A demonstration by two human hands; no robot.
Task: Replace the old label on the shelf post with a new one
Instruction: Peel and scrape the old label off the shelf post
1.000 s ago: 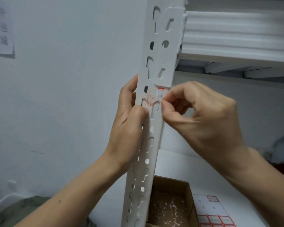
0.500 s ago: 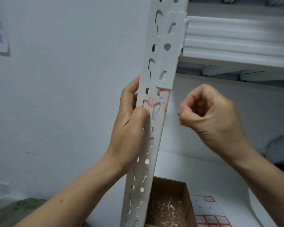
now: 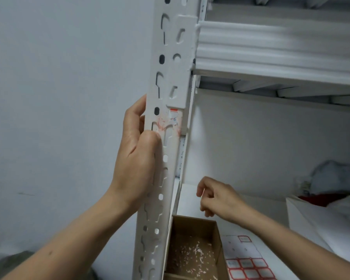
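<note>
Gripping shelf post (image 3: 170, 47) beneath torn red-topped label (image 3: 173, 116), left hand (image 3: 135, 158), right hand (image 3: 216, 197) curled over cardboard box (image 3: 192, 227), grasp unclear

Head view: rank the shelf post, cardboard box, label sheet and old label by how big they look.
1. shelf post, nearest the camera.
2. cardboard box.
3. label sheet; both cropped at the bottom edge.
4. old label, a small remnant.

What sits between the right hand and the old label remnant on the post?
Nothing loose: the head view shows only the side edge of the post and bare white back wall between the right hand and the old label remnant.
</note>
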